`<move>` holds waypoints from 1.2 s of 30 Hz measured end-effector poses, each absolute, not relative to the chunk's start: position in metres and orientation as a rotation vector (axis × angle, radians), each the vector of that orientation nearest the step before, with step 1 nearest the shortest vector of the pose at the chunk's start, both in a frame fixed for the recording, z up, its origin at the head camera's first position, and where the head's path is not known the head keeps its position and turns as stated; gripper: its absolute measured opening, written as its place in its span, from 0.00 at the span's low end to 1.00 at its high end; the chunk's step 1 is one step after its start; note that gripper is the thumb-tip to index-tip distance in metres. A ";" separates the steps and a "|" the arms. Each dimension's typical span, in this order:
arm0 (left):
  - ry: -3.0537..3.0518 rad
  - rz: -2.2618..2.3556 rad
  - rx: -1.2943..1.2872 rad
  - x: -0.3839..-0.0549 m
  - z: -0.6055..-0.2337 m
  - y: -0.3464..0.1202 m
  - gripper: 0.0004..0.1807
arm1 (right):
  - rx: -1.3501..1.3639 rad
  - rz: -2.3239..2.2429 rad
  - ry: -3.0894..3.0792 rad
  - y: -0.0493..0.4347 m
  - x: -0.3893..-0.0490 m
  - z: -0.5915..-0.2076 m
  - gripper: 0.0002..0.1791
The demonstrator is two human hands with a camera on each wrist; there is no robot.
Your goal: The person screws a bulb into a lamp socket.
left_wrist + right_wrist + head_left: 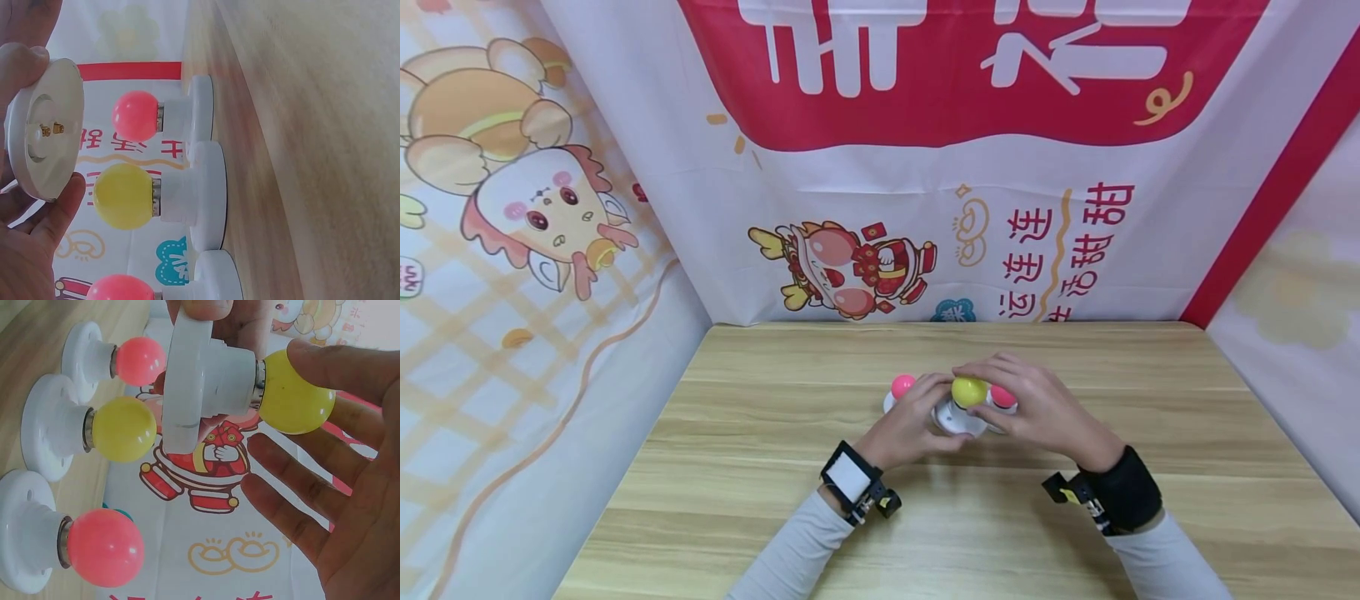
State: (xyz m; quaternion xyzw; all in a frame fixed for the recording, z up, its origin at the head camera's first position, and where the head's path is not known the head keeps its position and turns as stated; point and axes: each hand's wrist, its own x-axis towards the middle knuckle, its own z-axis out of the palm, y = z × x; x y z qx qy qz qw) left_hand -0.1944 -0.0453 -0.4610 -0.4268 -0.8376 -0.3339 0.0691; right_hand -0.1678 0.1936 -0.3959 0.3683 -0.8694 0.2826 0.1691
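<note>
My left hand grips the rim of a white round lamp holder, held above the table. Its underside, with brass screws, faces the left wrist camera. A yellow light bulb sits in its socket, a metal collar showing between them. Thumb and index finger of my right hand pinch this bulb; the other fingers spread out beside it. Behind stand three more lamp holders in a row: one with a pink bulb, one with a yellow bulb, another with a pink bulb.
The wooden table carries the row of lamp holders. A printed cloth hangs along the table's back edge, and other cloths close off the sides. Each wrist wears a strap with a small camera.
</note>
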 end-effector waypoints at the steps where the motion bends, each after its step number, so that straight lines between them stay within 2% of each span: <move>1: -2.523 -1.009 -1.284 -0.194 -0.461 -0.045 0.41 | 1.045 0.798 -2.470 0.194 -0.168 -0.396 0.28; 11: -2.531 -1.013 -1.290 -0.195 -0.461 -0.045 0.40 | 1.013 0.771 -2.472 0.195 -0.168 -0.396 0.29; 18: -2.522 -1.022 -1.301 -0.194 -0.460 -0.044 0.42 | 1.112 0.850 -2.457 0.195 -0.169 -0.395 0.34; 24: -2.506 -1.009 -1.320 -0.195 -0.462 -0.043 0.42 | 1.118 0.849 -2.448 0.195 -0.169 -0.395 0.30; 36: -2.515 -1.037 -1.289 -0.195 -0.461 -0.043 0.39 | 1.080 0.820 -2.396 0.190 -0.171 -0.399 0.28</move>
